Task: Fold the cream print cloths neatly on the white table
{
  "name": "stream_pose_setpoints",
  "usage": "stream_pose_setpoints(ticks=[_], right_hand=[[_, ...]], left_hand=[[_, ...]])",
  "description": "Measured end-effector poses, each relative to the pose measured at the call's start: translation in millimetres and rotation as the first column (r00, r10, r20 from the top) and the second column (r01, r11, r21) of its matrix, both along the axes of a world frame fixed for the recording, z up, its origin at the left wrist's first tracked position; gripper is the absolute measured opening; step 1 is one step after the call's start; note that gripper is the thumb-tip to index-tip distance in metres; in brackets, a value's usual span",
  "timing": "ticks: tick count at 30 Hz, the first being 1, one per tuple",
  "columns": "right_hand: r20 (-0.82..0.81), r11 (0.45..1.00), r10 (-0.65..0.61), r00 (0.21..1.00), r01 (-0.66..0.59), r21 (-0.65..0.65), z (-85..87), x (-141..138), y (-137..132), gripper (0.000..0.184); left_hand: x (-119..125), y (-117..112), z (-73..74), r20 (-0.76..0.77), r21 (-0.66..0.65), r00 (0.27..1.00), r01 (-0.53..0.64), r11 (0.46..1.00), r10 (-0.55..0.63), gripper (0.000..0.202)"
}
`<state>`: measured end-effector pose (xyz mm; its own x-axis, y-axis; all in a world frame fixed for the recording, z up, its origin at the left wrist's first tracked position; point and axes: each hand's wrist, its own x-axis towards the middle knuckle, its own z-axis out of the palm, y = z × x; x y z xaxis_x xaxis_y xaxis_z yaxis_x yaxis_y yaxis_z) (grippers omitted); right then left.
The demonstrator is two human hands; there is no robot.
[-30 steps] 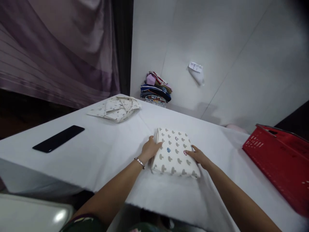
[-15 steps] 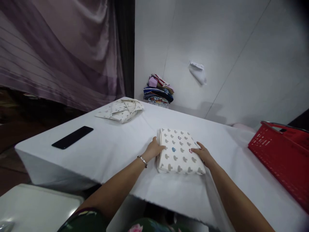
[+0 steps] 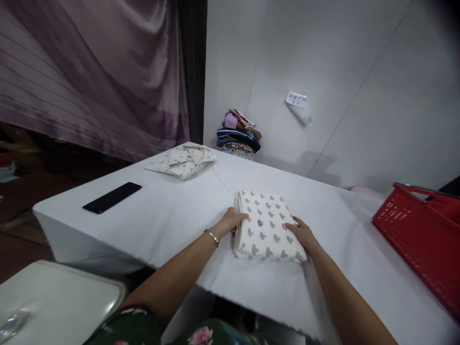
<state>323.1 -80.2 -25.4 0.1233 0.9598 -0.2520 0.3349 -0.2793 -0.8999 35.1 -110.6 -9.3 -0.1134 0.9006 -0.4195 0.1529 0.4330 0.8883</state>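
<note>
Folded white cloth (image 3: 269, 232), printed with grey mushroom-like shapes and a few coloured ones, lies flat close to the near edge of the white-covered surface (image 3: 168, 230), between your two hands. Your left hand (image 3: 230, 223) grips its left side, thumb on top, with a bracelet (image 3: 212, 237) on that wrist; your right hand (image 3: 302, 235) grips the right side, thumb likewise on top. Toward the surface's far left corner you have a loosely folded patterned cloth (image 3: 185, 163), near its left edge a black slab (image 3: 112, 197), and at its right a red basket (image 3: 419, 235).
</note>
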Motion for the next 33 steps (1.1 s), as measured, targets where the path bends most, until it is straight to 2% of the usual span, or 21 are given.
stream_pose_setpoints(ticks=[3, 6, 11, 15, 18, 21, 22, 24, 26, 28, 30, 31, 32, 33], right_hand=[[0.013, 1.0, -0.006, 1.0, 0.006, 0.025, -0.9, 0.0, -1.4, 0.081], [0.013, 1.0, -0.01, 1.0, 0.01, 0.025, 5.9, -4.2, -6.1, 0.078], [0.016, 0.999, -0.023, 1.0, 0.022, 0.036, 16.2, -10.6, -12.8, 0.072], [-0.107, 0.998, -0.024, 0.994, 0.029, 0.048, 13.6, -14.4, -14.4, 0.072], [-0.236, 0.999, -0.018, 0.972, 0.025, 0.027, 12.5, -26.1, -16.2, 0.077], [-0.316, 0.999, 0.053, 0.947, -0.05, 0.019, 16.2, -46.4, -17.2, 0.079], [-0.323, 0.995, 0.096, 0.941, -0.093, 0.023, 18.6, -53.7, -17.2, 0.078], [-0.324, 0.983, 0.181, 0.929, -0.18, 0.032, 24.2, -66.2, -16.8, 0.074], [-0.339, 0.969, 0.244, 0.909, -0.244, 0.044, 29.4, -73.8, -16.5, 0.068], [-0.369, 0.961, 0.27, 0.89, -0.275, 0.04, 31.7, -75.1, -16.9, 0.061], [-0.391, 0.96, 0.265, 0.881, -0.279, 0.023, 29.5, -70.8, -18.0, 0.053], [-0.398, 0.963, 0.252, 0.882, -0.27, 0.01, 26.9, -66.9, -18.8, 0.049], [-0.405, 0.967, 0.233, 0.884, -0.255, -0.002, 23.4, -62.0, -19.6, 0.044], [-0.415, 0.971, 0.21, 0.885, -0.237, -0.014, 19.3, -56.2, -20.7, 0.04]], left_hand=[[2.1, -2.1, -2.3, -0.106, 0.079, 0.994, -0.033, 0.996, 0.041, 0.086], [5.1, -5.0, -3.4, -0.181, 0.151, 0.979, -0.062, 0.987, 0.089, 0.085], [11.5, -10.3, -6.2, 0.034, 0.12, 0.991, -0.131, 0.984, 0.128, 0.083], [12.6, -9.4, -0.2, 0.134, 0.114, 0.977, -0.179, 0.977, 0.164, 0.081], [5.3, 3.0, 25.8, 0.104, 0.199, 0.98, -0.186, 0.962, 0.168, 0.075], [-9.5, 28.5, 75.3, -0.064, 0.324, 0.984, -0.136, 0.936, 0.165, 0.074], [-15.1, 38.7, 95.7, -0.153, 0.377, 0.977, -0.081, 0.923, 0.148, 0.075], [-24.9, 58.2, 138.7, -0.36, 0.506, 0.92, 0.055, 0.861, 0.153, 0.078], [-30.0, 72.4, 179.5, -0.556, 0.586, 0.82, 0.267, 0.765, 0.139, 0.08], [-28.3, 78.0, 210.2, -0.689, 0.57, 0.716, 0.442, 0.693, 0.11, 0.082], [-20.0, 74.3, 222.9, -0.787, 0.499, 0.611, 0.56, 0.662, 0.077, 0.081], [-14.1, 69.4, 220.5, -0.822, 0.459, 0.566, 0.6, 0.655, 0.058, 0.079], [-7.8, 62.8, 211.8, -0.847, 0.424, 0.53, 0.632, 0.649, 0.038, 0.076], [-1.4, 54.8, 197.0, -0.861, 0.396, 0.508, 0.657, 0.641, 0.011, 0.073]])
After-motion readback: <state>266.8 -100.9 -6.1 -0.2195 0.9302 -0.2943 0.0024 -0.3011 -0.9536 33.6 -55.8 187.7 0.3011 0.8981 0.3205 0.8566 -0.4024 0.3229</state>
